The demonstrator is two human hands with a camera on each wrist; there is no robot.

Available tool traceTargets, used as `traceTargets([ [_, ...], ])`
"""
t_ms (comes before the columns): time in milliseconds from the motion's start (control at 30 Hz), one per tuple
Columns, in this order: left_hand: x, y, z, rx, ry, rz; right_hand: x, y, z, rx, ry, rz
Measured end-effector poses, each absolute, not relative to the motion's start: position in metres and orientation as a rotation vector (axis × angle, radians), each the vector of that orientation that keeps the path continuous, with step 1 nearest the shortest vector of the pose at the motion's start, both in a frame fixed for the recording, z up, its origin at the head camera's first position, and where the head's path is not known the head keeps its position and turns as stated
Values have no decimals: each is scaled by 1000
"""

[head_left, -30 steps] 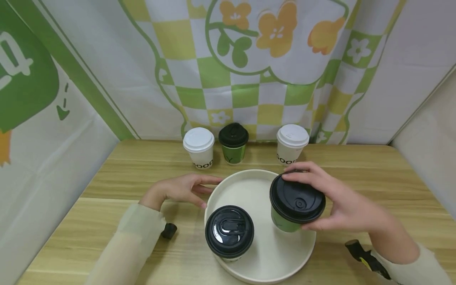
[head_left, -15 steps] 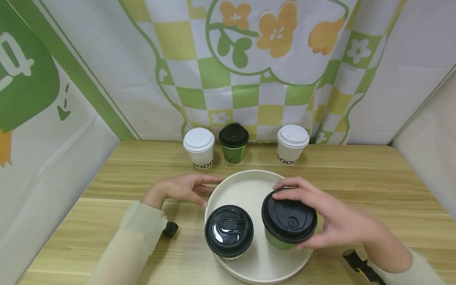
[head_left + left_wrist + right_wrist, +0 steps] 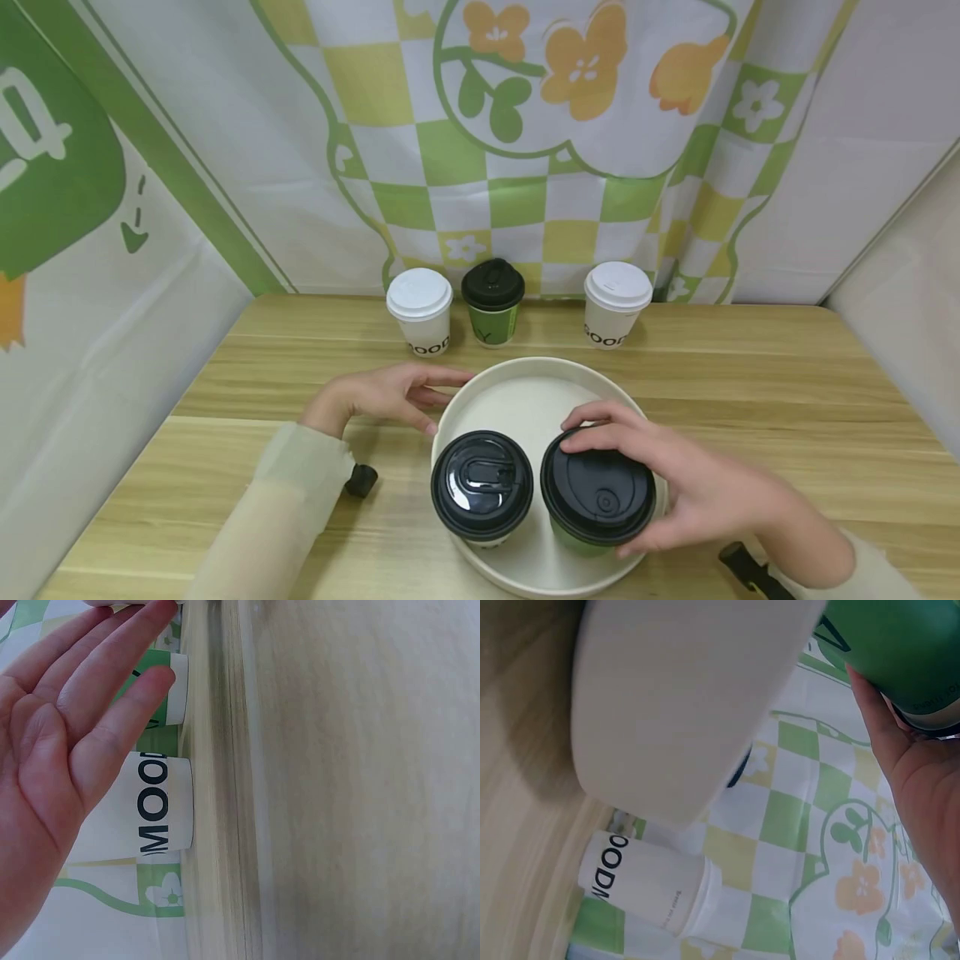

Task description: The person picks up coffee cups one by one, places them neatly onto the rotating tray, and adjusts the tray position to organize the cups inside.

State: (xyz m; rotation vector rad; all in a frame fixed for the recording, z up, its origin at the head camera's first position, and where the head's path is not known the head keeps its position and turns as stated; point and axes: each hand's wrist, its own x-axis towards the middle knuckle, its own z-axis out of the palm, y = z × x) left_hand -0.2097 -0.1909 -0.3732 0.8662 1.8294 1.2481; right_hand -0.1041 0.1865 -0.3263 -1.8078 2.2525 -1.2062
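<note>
My right hand (image 3: 667,475) grips a green paper coffee cup with a black lid (image 3: 597,487), thumb on the near side and fingers over the lid's far edge. The cup is over the right part of a round cream tray (image 3: 517,400). In the right wrist view the green cup wall (image 3: 907,652) shows above the tray's side (image 3: 675,697). A second coffee cup with a glossy black lid (image 3: 482,483) stands on the tray's left part. With fingers extended, my left hand (image 3: 386,396) rests at the tray's left rim; its palm (image 3: 45,765) shows in the left wrist view.
Behind the tray stand a white-lidded cup (image 3: 418,312), a small green cup with a dark lid (image 3: 492,304) and another white-lidded cup (image 3: 617,304). A patterned curtain (image 3: 517,200) hangs at the back edge of the wooden table (image 3: 780,375).
My right hand has brought the green cup toward me and slightly left, closer to the other black-lidded cup on the tray. The left hand has stayed at the rim.
</note>
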Motion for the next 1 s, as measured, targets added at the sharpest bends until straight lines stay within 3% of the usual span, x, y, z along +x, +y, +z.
traceTargets([
  [1000,-208,-191,-374,887,1829,1255,-96,182,-342,-1764,2212,-1197],
])
